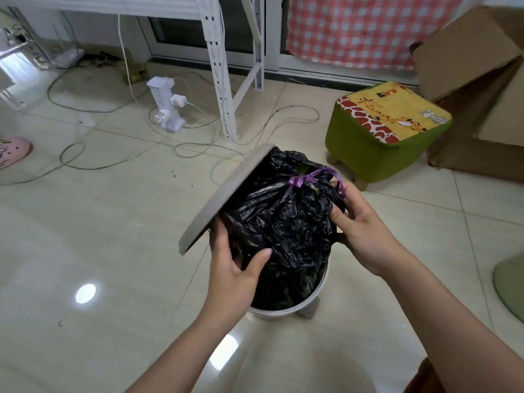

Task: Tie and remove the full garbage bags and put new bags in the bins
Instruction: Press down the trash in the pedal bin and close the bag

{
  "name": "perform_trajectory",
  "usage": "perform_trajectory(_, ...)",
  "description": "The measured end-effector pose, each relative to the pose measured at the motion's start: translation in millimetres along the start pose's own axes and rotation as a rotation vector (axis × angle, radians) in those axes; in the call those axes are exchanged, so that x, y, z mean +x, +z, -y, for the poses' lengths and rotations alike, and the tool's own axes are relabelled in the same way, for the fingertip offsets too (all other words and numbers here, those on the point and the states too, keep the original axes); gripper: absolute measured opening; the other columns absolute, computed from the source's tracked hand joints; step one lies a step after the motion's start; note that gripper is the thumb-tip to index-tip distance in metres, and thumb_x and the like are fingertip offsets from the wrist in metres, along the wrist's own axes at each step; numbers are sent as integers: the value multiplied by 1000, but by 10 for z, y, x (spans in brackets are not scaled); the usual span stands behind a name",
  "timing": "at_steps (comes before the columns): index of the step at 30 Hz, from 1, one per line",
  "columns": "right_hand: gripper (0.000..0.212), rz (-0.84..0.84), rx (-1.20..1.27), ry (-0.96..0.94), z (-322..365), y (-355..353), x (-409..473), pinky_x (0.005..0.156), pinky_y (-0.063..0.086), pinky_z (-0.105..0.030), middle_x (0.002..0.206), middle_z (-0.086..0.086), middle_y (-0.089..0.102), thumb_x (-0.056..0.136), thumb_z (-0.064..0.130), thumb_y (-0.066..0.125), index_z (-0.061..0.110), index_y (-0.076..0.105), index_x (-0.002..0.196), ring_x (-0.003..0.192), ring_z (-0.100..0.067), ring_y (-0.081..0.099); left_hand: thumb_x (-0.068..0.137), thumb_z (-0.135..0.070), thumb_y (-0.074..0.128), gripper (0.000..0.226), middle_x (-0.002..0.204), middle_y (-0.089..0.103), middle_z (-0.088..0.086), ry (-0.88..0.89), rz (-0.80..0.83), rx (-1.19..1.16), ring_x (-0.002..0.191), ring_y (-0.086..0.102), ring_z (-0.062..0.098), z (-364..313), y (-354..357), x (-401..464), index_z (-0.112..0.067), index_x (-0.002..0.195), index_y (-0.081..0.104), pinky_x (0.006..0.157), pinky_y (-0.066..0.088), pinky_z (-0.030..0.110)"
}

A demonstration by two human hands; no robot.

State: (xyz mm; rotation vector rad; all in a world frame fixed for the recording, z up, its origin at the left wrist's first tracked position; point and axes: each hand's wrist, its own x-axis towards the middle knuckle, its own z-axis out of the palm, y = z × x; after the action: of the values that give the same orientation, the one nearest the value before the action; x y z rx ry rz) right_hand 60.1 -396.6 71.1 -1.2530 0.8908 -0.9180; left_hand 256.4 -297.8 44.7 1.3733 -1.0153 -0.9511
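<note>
Garbage bag (pixel 283 228) upright in bin (pixel 286 309), knot up

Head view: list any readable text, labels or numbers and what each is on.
"Gira": dark letters on the yellow giraffe-print top of the green stool; the word runs on into red letters too blurred to read.
Power strip tower: any markings too small to read.
Pink item at the left edge: a printed figure, no legible words.
Black garbage bag, bin, lid, cardboard box: no text visible.
</note>
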Motion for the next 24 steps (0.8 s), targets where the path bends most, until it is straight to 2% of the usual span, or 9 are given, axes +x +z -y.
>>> perform_trajectory(2,24,-15,23,-30,49,-7,-1,69,55,-25,115,11,66,98,21,50,28,54,121,97,-5,65,82,-4,73,94,153,37,-3,75,-79,-22,139,38,11,-34,54,-7,-48,146,20,111,39,28)
perform_trajectory(5,27,-27,84,-80,136,0,3,71,55,-27,121,4,64,95,25,51,27,55,121,101,-8,65,73,-12,78,97,144,46,-15,161,-183,-60,135,42,6,-91,112,-32,-53,143,24,103,42,17)
perform_trajectory(10,29,-66,155,-141,249,8,21,70,54,-25,128,-3,61,96,23,50,27,54,125,105,-11,63,68,-26,80,110,144,45,-13,277,-222,-16,131,47,8,-246,96,41,-62,142,7,98,47,30)
perform_trajectory(12,26,-76,155,-155,307,34,28,70,55,-27,128,-1,61,94,27,53,31,57,119,106,-11,63,70,-24,80,111,145,45,-13,300,-234,18,131,47,6,-320,89,83,-64,142,5,98,48,25)
perform_trajectory(14,25,-88,150,-161,357,66,37,71,56,-31,128,0,62,91,31,56,34,58,116,107,-11,63,74,-22,78,106,145,41,-23,322,-244,49,130,44,-2,-370,93,127,-61,143,9,97,45,14)
perform_trajectory(17,25,-114,150,-165,414,101,49,74,56,-37,126,0,63,90,31,56,32,58,115,107,-11,64,79,-15,77,88,141,44,-30,356,-249,37,126,47,-4,-421,101,209,-49,143,28,91,45,9)
perform_trajectory(20,25,-132,130,-188,459,89,39,73,57,-35,122,3,65,90,28,54,29,57,115,105,-9,64,81,-15,75,70,139,51,-18,380,-221,33,129,50,8,-446,76,300,-36,139,43,99,48,22)
perform_trajectory(22,26,-132,117,-183,464,43,33,74,58,-34,119,7,66,90,29,53,29,56,116,104,-7,64,81,-18,75,70,143,50,-11,366,-157,35,133,47,14,-445,62,356,-41,139,43,104,46,36)
perform_trajectory(24,27,-128,107,-170,455,-7,33,78,58,-36,117,8,67,89,30,54,29,55,116,104,-7,64,80,-17,75,75,144,48,-13,356,-98,21,135,45,11,-432,61,385,-50,138,41,104,46,32)
